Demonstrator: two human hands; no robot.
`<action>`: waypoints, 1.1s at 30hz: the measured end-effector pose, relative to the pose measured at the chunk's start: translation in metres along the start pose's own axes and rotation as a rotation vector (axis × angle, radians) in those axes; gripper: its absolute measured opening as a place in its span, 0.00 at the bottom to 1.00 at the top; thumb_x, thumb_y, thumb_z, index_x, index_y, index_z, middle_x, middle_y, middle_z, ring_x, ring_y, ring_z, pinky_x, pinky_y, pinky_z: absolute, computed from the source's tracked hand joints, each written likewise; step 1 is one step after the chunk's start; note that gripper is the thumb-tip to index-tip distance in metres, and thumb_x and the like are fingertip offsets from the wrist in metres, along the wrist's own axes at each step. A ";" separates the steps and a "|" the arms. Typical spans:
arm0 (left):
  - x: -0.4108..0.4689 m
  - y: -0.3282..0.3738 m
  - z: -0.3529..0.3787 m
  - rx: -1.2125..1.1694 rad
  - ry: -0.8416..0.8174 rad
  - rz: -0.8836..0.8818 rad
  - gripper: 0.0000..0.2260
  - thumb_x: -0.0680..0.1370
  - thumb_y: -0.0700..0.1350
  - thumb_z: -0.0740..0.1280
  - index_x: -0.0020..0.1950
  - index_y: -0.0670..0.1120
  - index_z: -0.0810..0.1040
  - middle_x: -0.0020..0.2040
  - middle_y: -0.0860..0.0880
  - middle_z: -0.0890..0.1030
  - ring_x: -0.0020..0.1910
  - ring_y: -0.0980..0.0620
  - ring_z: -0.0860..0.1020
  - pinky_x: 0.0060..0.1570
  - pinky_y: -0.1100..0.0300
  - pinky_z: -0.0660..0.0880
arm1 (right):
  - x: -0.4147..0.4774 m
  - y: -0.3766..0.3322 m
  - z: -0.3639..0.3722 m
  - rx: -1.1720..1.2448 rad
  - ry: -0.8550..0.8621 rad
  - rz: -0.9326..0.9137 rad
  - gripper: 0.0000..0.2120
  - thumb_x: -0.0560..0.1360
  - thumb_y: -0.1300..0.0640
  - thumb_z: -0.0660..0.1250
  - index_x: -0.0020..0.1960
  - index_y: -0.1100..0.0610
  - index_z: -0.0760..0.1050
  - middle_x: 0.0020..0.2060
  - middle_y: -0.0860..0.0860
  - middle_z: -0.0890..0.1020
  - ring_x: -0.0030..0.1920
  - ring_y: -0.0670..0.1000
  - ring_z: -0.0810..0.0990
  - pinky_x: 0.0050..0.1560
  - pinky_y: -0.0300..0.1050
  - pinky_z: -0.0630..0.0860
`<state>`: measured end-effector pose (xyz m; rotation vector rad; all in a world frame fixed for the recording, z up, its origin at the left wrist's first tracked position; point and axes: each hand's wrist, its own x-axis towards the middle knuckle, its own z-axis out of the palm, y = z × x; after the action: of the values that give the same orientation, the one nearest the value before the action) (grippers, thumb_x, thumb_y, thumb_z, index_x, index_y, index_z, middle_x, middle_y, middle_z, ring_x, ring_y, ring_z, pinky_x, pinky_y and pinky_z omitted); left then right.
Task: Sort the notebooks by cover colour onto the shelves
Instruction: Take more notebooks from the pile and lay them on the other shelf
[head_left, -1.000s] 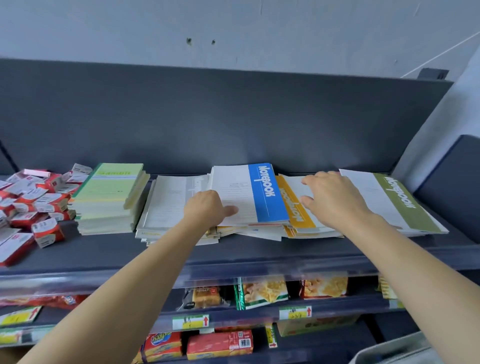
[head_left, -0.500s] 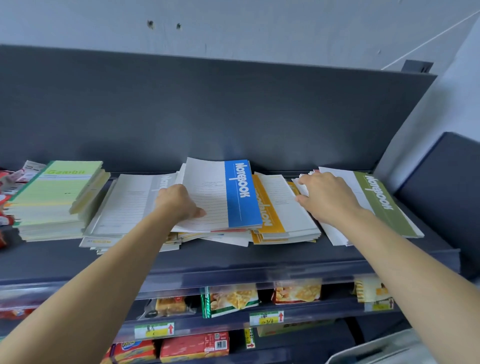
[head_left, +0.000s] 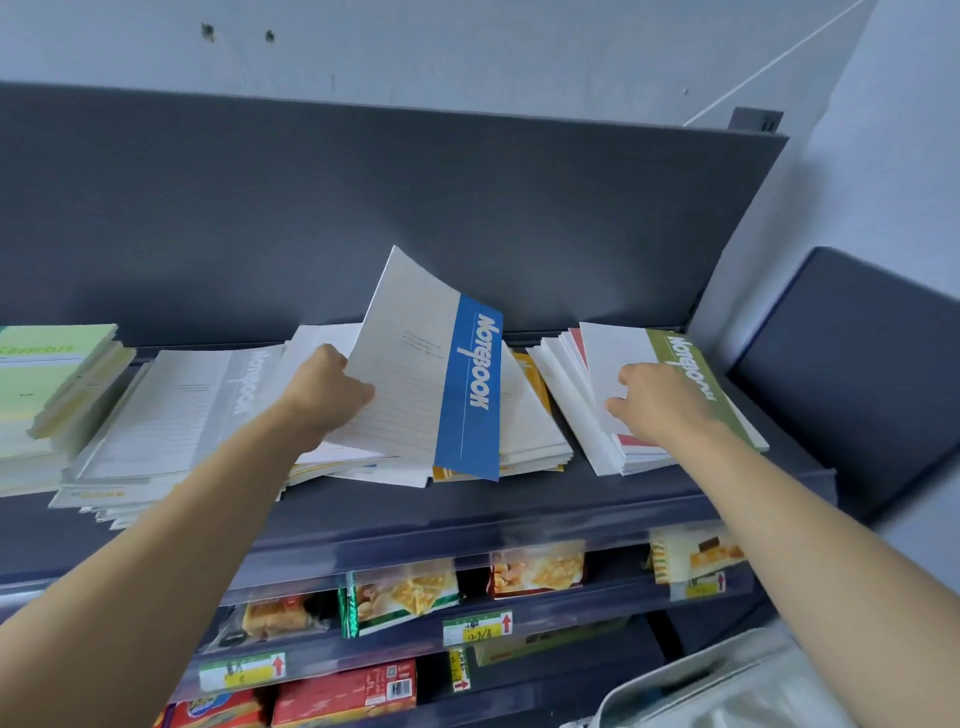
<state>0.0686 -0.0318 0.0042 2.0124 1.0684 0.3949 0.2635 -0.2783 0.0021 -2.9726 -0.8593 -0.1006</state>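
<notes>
My left hand grips the left edge of a blue-spined notebook and holds it tilted up off the middle pile on the top shelf. Under it lie orange-spined notebooks. My right hand rests on the right-hand pile, topped by an olive-green-spined notebook with a red cover showing below. A grey-spined notebook tops the pile to the left of my left hand. At far left stands a stack of light green notebooks.
The dark shelf back panel rises behind the piles. Lower shelves hold snack packets and red boxes behind yellow price tags. A dark padded panel stands at the right. Something white sits at the bottom right.
My left hand has lifted the blue-spined notebook off the middle pile and tilted it upward. My right hand slid from the orange pile onto the green-topped pile. The view shifted right.
</notes>
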 end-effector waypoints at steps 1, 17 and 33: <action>-0.002 0.006 0.005 -0.035 -0.003 0.019 0.15 0.77 0.40 0.65 0.62 0.40 0.67 0.51 0.44 0.71 0.49 0.45 0.70 0.42 0.56 0.66 | 0.000 0.010 0.002 0.005 -0.009 0.033 0.14 0.78 0.53 0.61 0.58 0.60 0.75 0.55 0.57 0.79 0.52 0.58 0.77 0.45 0.46 0.73; -0.036 0.070 0.058 -0.053 -0.050 0.085 0.09 0.80 0.40 0.62 0.56 0.46 0.63 0.52 0.44 0.72 0.50 0.43 0.72 0.49 0.50 0.72 | 0.002 0.113 0.026 0.343 -0.198 0.425 0.28 0.71 0.39 0.69 0.61 0.58 0.72 0.54 0.55 0.78 0.55 0.56 0.77 0.55 0.50 0.77; -0.046 0.084 0.060 -0.111 -0.011 0.138 0.12 0.80 0.41 0.62 0.62 0.43 0.64 0.53 0.44 0.72 0.49 0.44 0.72 0.48 0.49 0.73 | -0.022 0.122 -0.009 0.721 0.463 0.630 0.05 0.77 0.68 0.55 0.50 0.60 0.65 0.46 0.57 0.74 0.44 0.56 0.73 0.40 0.47 0.68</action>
<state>0.1227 -0.1258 0.0356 1.9922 0.8839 0.5033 0.3096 -0.3932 0.0063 -2.2439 0.1081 -0.3449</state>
